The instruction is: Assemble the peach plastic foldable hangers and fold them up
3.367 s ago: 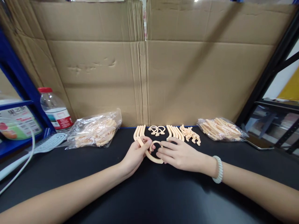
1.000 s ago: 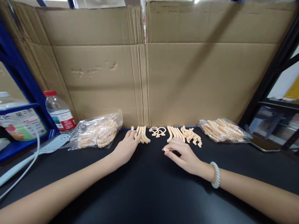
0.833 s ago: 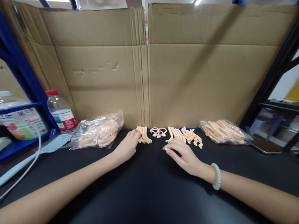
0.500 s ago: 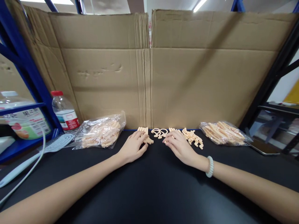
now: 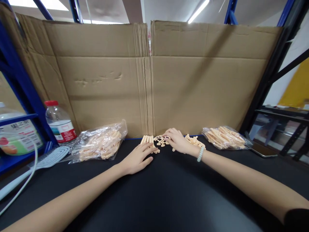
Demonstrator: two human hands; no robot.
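Observation:
My left hand point(image 5: 137, 158) lies low and flat on the black table, fingers spread and open. Its fingertips rest over straight, pale wooden-looking pieces point(image 5: 146, 139) that stand in a row; part of them is under the fingers. Beside them, some thin curved pieces point(image 5: 160, 140) of the same pale colour sit at the middle of the back edge. My right hand point(image 5: 177, 140) reaches over their right side with loosely bent, open fingers, touching or very near them. Behind that hand's wrist lies a pile of wavy pale pieces point(image 5: 194, 140), partly covered.
A clear bag of pale pieces point(image 5: 100, 143) lies at left, another bag point(image 5: 224, 137) at right beside a flat dark phone-like device point(image 5: 263, 150). A red-capped bottle point(image 5: 60, 124), a pale blue brush point(image 5: 54, 157) and a white cable point(image 5: 33, 167) are at left. Cardboard point(image 5: 108, 80) walls the back.
My right hand has shifted left and farther back, from the straight pieces on its side to the curved ones. My left hand has flattened a little over its row. The camera view has turned slightly.

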